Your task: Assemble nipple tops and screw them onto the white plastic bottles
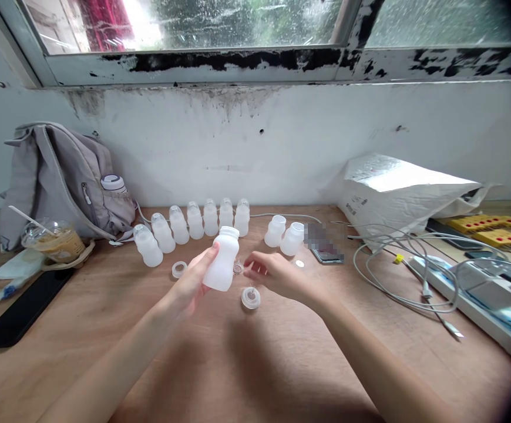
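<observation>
My left hand (pixel 196 281) is closed round a white baby bottle (pixel 222 261), which is tilted a little and has no cap on its neck. Just right of that bottle, my right hand (pixel 266 273) is low over the table with its fingers curled but apart. A small clear round piece (pixel 238 268) is by its fingertips; whether they touch it I cannot tell. Below lies a clear ringed part (pixel 251 298), perhaps a bottle nipple with its collar. Left of my left hand is a white ring (pixel 178 269). A small white disc (pixel 299 264) lies to the right.
Several capped bottles (pixel 178 226) stand in a curved row at the back. Two uncapped bottles (pixel 291 239) are right of them. A phone (pixel 328 252), tangled cables (pixel 396 276), a power strip (pixel 471 305) and a white bag (pixel 396 188) occupy the right; a backpack (pixel 57 176) and drink cup (pixel 55 241), the left.
</observation>
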Motion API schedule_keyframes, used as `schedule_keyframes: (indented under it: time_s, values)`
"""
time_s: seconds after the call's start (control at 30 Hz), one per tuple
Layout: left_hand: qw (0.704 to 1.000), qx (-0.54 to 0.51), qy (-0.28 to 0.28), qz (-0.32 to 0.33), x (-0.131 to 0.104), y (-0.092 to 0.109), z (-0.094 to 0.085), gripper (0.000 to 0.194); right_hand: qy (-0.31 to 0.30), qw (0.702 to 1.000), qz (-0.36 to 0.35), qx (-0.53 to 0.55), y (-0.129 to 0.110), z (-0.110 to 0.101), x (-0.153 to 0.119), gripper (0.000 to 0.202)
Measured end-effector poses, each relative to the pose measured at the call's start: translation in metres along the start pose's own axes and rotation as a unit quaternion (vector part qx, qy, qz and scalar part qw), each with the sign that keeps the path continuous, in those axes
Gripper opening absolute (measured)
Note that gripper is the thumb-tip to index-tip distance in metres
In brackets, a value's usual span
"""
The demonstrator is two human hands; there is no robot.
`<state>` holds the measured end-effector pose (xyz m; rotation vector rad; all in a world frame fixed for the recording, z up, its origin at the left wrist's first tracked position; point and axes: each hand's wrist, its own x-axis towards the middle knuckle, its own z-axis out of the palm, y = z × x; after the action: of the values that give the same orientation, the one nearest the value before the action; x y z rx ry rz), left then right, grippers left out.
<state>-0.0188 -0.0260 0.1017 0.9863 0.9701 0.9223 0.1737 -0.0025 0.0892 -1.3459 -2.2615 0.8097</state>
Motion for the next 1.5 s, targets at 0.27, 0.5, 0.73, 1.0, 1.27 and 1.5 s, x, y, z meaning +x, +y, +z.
schedule_keyframes:
  time_s: [0.27,0.5,0.73,1.0,1.27,1.5]
  values:
    - [0.945,0.267,-0.004,0.188,0.000,-0.008,0.007,0.041,0.137,0.981,-0.058,0.122,-0.018,-0.007,-0.004,0.025]
    - [0.895,0.379,0.027,0.233,0.002,-0.017,0.005,0.037,0.155,0.983,-0.061,0.081,-0.011,-0.005,-0.004,0.025]
    - [0.905,0.363,0.004,0.223,0.004,-0.018,0.007,0.039,0.156,0.983,-0.074,0.070,-0.012,-0.004,-0.003,0.024]
    - [0.851,0.450,0.085,0.258,0.015,-0.037,-0.005,0.055,0.292,0.951,-0.087,-0.054,0.003,-0.010,0.005,0.011]
    - [0.782,0.542,-0.050,0.305,0.025,-0.080,-0.003,0.026,0.393,0.907,-0.103,-0.113,0.042,-0.017,0.016,0.005]
    - [0.758,0.544,-0.055,0.356,0.031,-0.097,-0.004,0.015,0.395,0.899,-0.108,-0.158,0.052,-0.015,0.023,0.005]
